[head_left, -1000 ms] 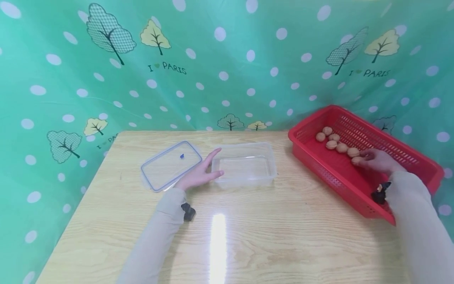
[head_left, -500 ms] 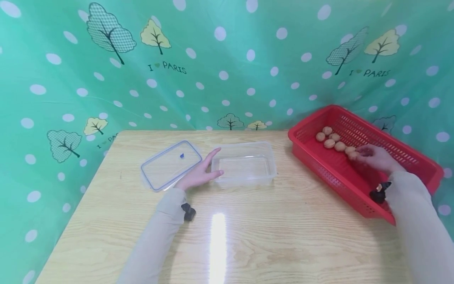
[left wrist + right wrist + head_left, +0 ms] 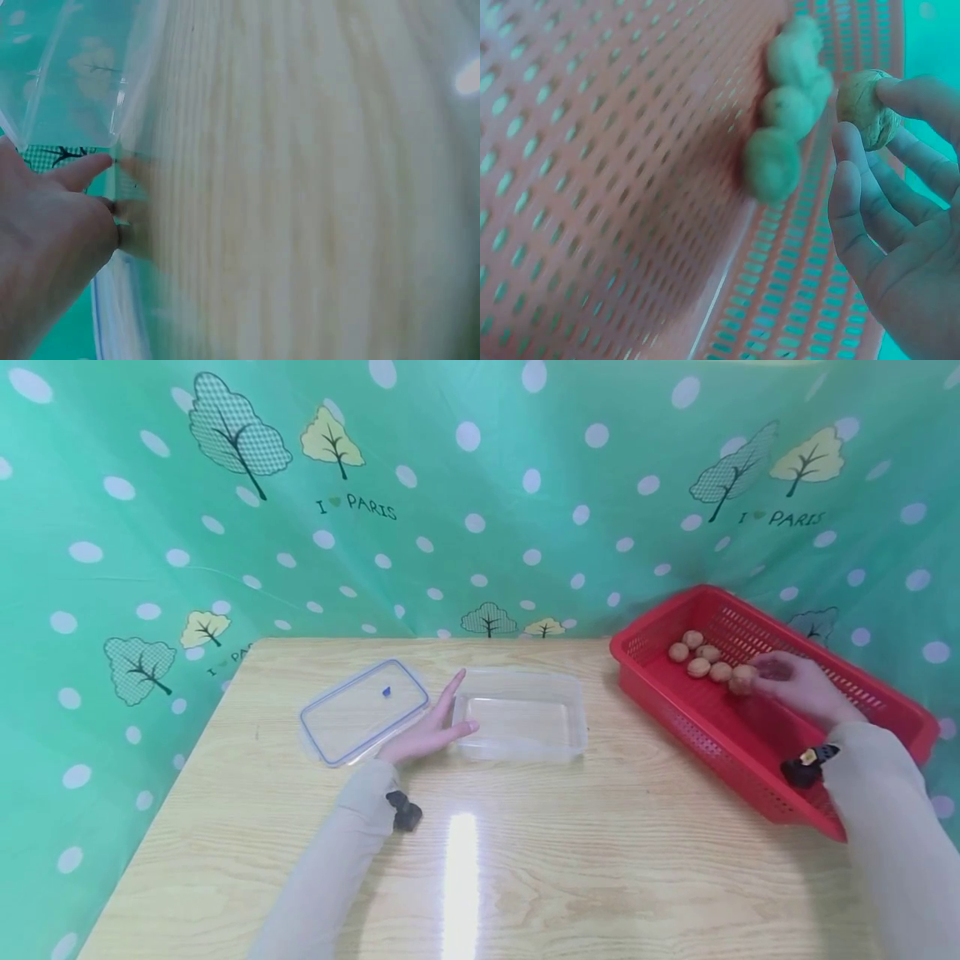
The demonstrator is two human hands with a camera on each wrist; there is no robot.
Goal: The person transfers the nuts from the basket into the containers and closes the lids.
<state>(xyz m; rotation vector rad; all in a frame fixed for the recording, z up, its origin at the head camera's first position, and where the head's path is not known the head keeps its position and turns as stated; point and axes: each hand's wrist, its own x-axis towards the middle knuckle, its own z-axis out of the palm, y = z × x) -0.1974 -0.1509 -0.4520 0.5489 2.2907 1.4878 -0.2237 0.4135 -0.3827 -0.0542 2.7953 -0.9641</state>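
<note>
Item: walnut, held. The right hand pinches it at the fingertips, thumb on one side and the other fingers loosely curled alongside, inside the red basket. The wrist view shows the grip on the shell's outer curve only, not round its middle.

Item: remaining walnuts, four in a loose cluster on the basket floor, just beside the held one.

Item: clear container, open, on the surface, well apart from the basket. The left hand lies spread with straight fingers against its left wall, thumb at the near corner.

Item: clear lid, blue-rimmed, flat on the surface just left of that hand.

Risks, as judged:
- Slip of the nut. The shell is round and hard and the pinch is shallow; a quick lift may let it roll out of the fingertips and drop into the basket or onto the surface, where it would roll freely.
- Snag on the basket wall. The near rim stands between the hand and the container; a low path may knock the nut loose.
- Disturbing the cluster. The fingers are close enough to nudge the neighbouring nuts.
- Container shift. It is light; if the left hand eases off, a dropped nut may push it or bounce out.
</note>
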